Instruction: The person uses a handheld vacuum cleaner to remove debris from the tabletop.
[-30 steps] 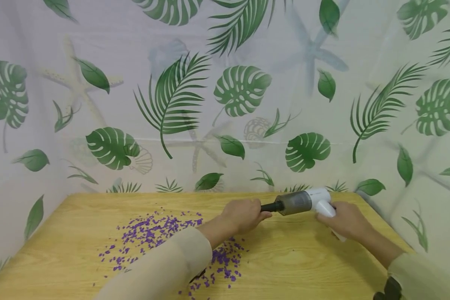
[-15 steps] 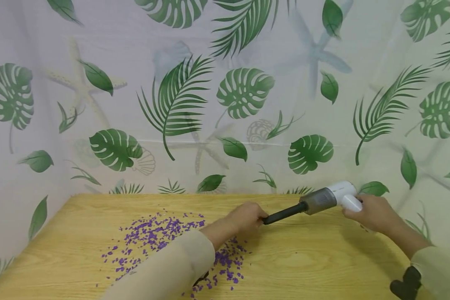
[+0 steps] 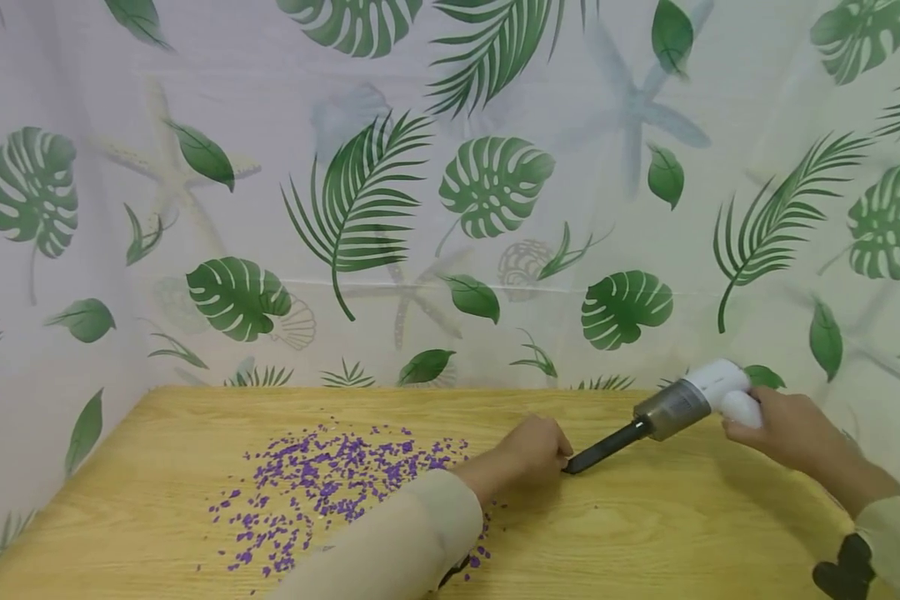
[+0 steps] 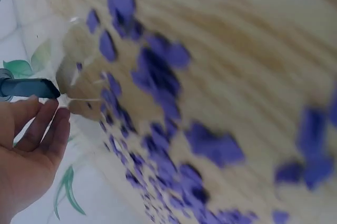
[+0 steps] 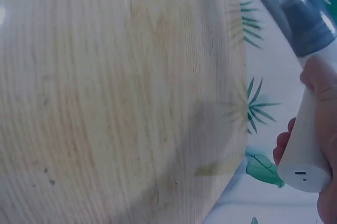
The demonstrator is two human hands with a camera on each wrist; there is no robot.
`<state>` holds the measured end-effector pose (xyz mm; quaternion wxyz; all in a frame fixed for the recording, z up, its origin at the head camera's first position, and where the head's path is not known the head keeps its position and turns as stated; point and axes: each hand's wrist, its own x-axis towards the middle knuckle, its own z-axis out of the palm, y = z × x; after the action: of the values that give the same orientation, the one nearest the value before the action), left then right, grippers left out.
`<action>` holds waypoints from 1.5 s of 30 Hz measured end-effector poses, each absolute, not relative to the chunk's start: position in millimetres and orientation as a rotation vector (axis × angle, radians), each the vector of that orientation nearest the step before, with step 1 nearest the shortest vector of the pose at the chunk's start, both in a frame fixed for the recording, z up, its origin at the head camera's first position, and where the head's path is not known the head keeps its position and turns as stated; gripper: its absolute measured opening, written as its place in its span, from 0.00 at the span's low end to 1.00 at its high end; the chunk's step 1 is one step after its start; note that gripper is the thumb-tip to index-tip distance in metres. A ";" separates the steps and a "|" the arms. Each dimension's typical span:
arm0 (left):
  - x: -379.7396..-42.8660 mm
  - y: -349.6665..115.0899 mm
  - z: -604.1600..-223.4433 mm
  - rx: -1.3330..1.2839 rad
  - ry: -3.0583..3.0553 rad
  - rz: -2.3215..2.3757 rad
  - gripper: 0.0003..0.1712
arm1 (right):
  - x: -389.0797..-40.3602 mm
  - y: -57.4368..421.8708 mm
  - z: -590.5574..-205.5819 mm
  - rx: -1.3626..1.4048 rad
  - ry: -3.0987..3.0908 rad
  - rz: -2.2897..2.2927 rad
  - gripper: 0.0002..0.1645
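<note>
A white handheld vacuum cleaner (image 3: 716, 383) with a smoky clear dust cup (image 3: 672, 409) slants over the right half of the table. My right hand (image 3: 791, 429) grips its handle; in the right wrist view, fingers wrap the white handle (image 5: 305, 145). A long black nozzle (image 3: 607, 448) points down-left from the cup. At the nozzle's end is my left hand (image 3: 532, 450). In the left wrist view, the loosely bent fingers (image 4: 47, 129) of this hand lie right at the nozzle tip (image 4: 47, 88), not wrapped round it. Purple paper bits (image 3: 345, 458) lie scattered left of the hand.
The wooden table (image 3: 157, 467) has its back edge against a leaf-printed curtain (image 3: 495, 317), which also hangs at both sides. My left sleeve (image 3: 405, 533) covers part of the purple bits. A few tiny specks (image 5: 50, 176) dot the tabletop on the right.
The right hand has drawn the vacuum cleaner to the right, and its nozzle has tilted downward. The left hand, earlier gripping the nozzle, is now at its tip and slightly farther right.
</note>
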<state>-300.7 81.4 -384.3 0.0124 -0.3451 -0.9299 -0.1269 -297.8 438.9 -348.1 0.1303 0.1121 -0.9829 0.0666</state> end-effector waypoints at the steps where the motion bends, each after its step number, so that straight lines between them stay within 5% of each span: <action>1: -299.6 84.3 -384.8 -1.075 -2.910 -0.408 0.10 | -298.2 441.4 -347.9 0.331 -2.850 0.180 0.34; 9: -291.6 107.3 -388.9 -1.024 -2.933 -0.279 0.06 | -298.5 453.6 -343.1 0.327 -2.842 0.160 0.42; 17: -281.7 116.7 -391.0 -1.024 -2.944 -0.299 0.03 | -295.9 460.1 -345.6 0.369 -2.815 0.176 0.33; 26: -275.5 121.1 -387.4 -1.010 -3.000 -0.245 0.02 | -296.2 464.5 -351.7 0.385 -2.845 0.200 0.35; 39: -293.0 76.8 -380.6 -1.022 -3.009 -0.205 0.03 | -299.9 412.0 -349.6 0.375 -2.796 0.310 0.41; 45: -308.0 50.3 -379.9 -1.020 -2.984 -0.206 0.03 | -302.1 383.4 -342.2 0.427 -2.774 0.367 0.28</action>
<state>-308.0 50.3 -379.9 -0.0092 -0.3228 -0.9442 -0.0652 -302.1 383.4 -342.2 0.1548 0.1489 -0.9682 0.1282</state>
